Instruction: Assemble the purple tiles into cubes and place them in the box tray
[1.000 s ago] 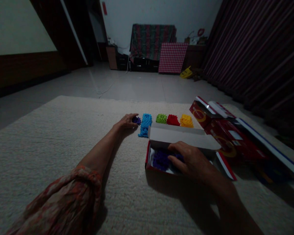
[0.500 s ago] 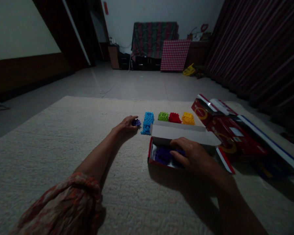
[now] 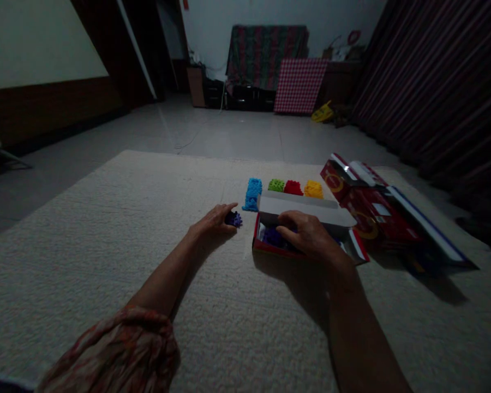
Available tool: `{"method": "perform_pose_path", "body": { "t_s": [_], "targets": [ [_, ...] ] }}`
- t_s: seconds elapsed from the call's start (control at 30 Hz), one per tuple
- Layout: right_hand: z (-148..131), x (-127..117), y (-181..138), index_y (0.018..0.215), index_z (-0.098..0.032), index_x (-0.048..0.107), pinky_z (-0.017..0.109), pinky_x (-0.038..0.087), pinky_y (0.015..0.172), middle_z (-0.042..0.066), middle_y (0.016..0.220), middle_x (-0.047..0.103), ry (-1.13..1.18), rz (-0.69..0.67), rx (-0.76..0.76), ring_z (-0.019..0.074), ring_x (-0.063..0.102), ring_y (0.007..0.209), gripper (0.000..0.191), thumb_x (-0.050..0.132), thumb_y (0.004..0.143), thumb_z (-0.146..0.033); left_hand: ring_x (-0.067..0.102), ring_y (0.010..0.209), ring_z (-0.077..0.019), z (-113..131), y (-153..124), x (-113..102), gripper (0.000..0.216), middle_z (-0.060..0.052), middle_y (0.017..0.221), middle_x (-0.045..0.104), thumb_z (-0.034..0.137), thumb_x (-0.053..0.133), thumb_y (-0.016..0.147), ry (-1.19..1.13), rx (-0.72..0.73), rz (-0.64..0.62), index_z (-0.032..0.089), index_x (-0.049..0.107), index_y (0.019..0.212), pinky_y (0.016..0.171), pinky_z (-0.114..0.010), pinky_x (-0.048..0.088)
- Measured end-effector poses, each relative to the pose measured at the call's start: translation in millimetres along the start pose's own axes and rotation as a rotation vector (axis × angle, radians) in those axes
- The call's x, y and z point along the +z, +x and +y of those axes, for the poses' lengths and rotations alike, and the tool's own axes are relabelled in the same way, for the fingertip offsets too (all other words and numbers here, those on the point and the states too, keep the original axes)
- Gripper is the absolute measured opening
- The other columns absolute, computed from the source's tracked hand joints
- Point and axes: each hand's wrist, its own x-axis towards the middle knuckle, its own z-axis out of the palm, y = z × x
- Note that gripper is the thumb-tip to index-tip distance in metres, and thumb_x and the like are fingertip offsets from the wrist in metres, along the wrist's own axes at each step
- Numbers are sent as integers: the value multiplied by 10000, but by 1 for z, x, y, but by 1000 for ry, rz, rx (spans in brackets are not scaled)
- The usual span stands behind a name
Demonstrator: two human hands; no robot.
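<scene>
My left hand (image 3: 215,221) is closed around a small bunch of purple interlocking blocks (image 3: 234,219) with notched edges, low over the pale mat. Just beyond it lies a stack of light-blue interlocking blocks (image 3: 253,192). An open red box (image 3: 274,250) with a white inside and a raised flap stands to the right. More purple blocks (image 3: 272,237) lie inside it. My right hand (image 3: 311,233) reaches into this box, thumb and fingers curled on the purple blocks; its fingertips are partly hidden.
Behind the flap sit green blocks (image 3: 276,185), red blocks (image 3: 293,188) and yellow blocks (image 3: 313,189) in a row. Larger red cartons (image 3: 382,218) lie to the right. The pale mat (image 3: 118,234) covers the floor, with a dark curtain (image 3: 429,82) on the right.
The view has shifted a little. My left hand, with its purple blocks, has come nearer and sits lower beside the blue stack. My right hand stays in the box.
</scene>
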Motion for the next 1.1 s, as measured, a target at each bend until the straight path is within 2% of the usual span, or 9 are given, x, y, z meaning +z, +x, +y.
{"method": "perform_pose_path", "body": {
  "t_s": [0.13, 0.33, 0.47, 0.63, 0.8, 1.0, 1.1],
  "targets": [
    [2, 1, 1, 1030, -172, 688, 345, 515, 830, 97, 1038, 739, 29, 8, 11, 234, 689, 939, 155, 638, 900, -242, 514, 1284, -349, 1, -2, 0, 958, -170, 1393, 575, 364, 793, 706, -78, -22, 26, 194, 383, 1555, 1094, -495, 417],
    [9, 5, 2, 1028, -174, 685, 354, 514, 825, 98, 1027, 734, 29, 7, 14, 235, 685, 916, 156, 642, 896, -246, 525, 1323, -365, -12, -1, 2, 904, -185, 1446, 568, 373, 815, 730, -139, -55, 75, 224, 432, 1535, 1103, -528, 417],
    [7, 5, 3, 1003, -189, 686, 350, 516, 825, 90, 1017, 737, 26, 11, 17, 233, 687, 915, 135, 658, 882, -241, 557, 1295, -367, -19, 2, 5, 900, -202, 1414, 598, 427, 820, 730, -134, -34, 82, 174, 462, 1516, 1092, -526, 433],
    [3, 3, 3, 1014, -183, 693, 360, 524, 825, 99, 1022, 741, 13, 4, 24, 245, 694, 923, 152, 667, 874, -240, 591, 1255, -369, -21, 4, 9, 816, -199, 1361, 639, 470, 798, 749, -82, -9, 98, 187, 530, 1466, 1049, -534, 463],
    [1, 2, 2, 1026, -175, 690, 355, 523, 824, 108, 1042, 740, 11, -13, 21, 244, 694, 926, 153, 657, 889, -235, 636, 1196, -374, -19, 5, 3, 767, -202, 1301, 681, 451, 770, 779, -53, -44, 98, 170, 543, 1455, 997, -519, 496],
    [1, 2, 2, 1023, -179, 685, 332, 519, 799, 96, 1026, 739, -15, -23, 14, 231, 693, 910, 139, 656, 894, -221, 639, 1206, -366, -11, 5, -3, 698, -186, 1316, 685, 418, 741, 796, -47, -28, 68, 191, 569, 1433, 1010, -501, 491],
    [1, 2, 2, 1032, -175, 680, 335, 519, 792, 95, 1019, 737, -18, -32, 10, 230, 690, 906, 140, 650, 904, -223, 648, 1191, -364, -10, 4, -5, 690, -200, 1307, 686, 419, 732, 806, -56, -66, 67, 163, 577, 1428, 995, -486, 504]
  ]
}}
